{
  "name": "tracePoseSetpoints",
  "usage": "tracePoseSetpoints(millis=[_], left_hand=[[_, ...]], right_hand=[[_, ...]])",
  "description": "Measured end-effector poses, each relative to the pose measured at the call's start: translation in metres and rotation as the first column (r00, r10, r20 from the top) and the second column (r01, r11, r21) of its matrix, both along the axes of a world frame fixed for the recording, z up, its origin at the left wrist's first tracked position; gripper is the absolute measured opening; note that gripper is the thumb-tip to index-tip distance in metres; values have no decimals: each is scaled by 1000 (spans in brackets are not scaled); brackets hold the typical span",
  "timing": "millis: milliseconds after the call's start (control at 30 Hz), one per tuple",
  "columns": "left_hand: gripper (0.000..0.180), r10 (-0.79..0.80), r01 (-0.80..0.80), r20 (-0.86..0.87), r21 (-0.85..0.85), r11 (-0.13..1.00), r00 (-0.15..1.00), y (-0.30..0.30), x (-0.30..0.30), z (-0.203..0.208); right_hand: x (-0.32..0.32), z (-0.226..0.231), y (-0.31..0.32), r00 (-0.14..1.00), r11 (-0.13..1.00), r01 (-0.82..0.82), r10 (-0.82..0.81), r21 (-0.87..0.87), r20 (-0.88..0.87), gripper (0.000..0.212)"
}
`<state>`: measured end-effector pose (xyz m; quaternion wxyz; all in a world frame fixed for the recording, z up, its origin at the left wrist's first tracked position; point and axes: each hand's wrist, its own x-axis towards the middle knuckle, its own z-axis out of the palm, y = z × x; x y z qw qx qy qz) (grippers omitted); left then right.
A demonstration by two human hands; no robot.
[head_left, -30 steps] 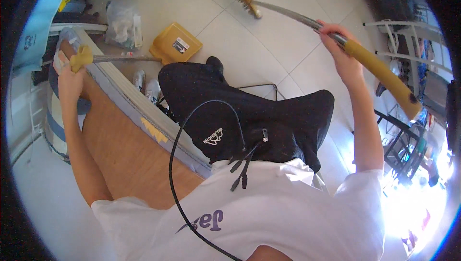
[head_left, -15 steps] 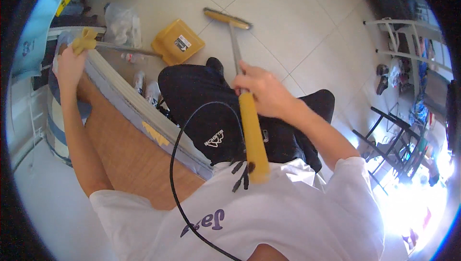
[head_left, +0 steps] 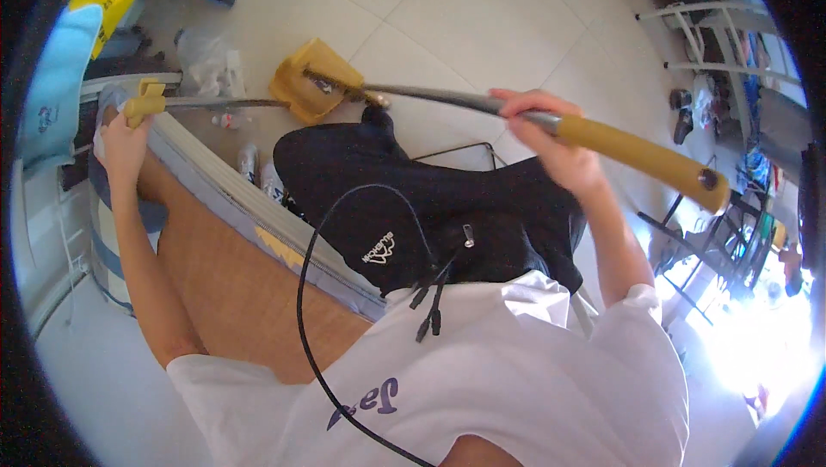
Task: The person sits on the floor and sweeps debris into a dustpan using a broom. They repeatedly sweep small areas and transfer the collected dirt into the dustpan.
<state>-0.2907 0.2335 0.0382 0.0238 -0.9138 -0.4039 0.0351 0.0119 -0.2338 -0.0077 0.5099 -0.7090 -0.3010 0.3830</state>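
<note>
My right hand (head_left: pixel 555 144) is closed around a broom (head_left: pixel 619 149) with a grey metal shaft and a thick yellow grip. The shaft slants to the left, and the broom's head (head_left: pixel 331 82) is at the mouth of the yellow dustpan (head_left: pixel 301 106), partly over it. Whether the bristles touch the pan is too blurred to tell. My left hand (head_left: pixel 125 142) is closed at the yellow hooked end of the dustpan's long handle (head_left: pixel 224 103), its fingers partly hidden. The pan rests on the tiled floor just beyond my knees.
A wooden board with a pale raised edge (head_left: pixel 249 200) lies along my left side. Plastic bags (head_left: pixel 206 63), a small bottle (head_left: pixel 226 121) and shoes (head_left: pixel 249 162) are beside it. White rack bars (head_left: pixel 714 11) and a dark folding frame (head_left: pixel 688 226) stand right. A black cable (head_left: pixel 303 312) crosses my front.
My right hand has moved right and swung the broom from nearly upright to slanting left. The broom's head went from the floor beyond the dustpan to its mouth. My left hand has barely shifted.
</note>
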Motion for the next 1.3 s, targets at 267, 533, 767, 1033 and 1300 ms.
tracePoseSetpoints(millis=[267,533,767,1033,1300], left_hand=[[31,42,-42,12,6,999,999,-9,45,-9],[30,-95,100,79,-71,992,992,-7,94,4],[33,-118,117,-9,-78,990,993,-12,118,-3],[34,-83,80,-73,-41,996,994,-5,130,-7],[27,-199,200,9,-51,979,980,1,119,-11]], right_hand=[[38,49,-87,902,910,411,-397,-58,169,16],[44,14,-129,726,790,607,-510,-83,462,16],[20,-36,-75,745,808,545,-346,-221,571,23],[-65,-28,18,926,998,62,-68,29,373,12],[-82,-28,58,985,947,61,-108,316,133,13]])
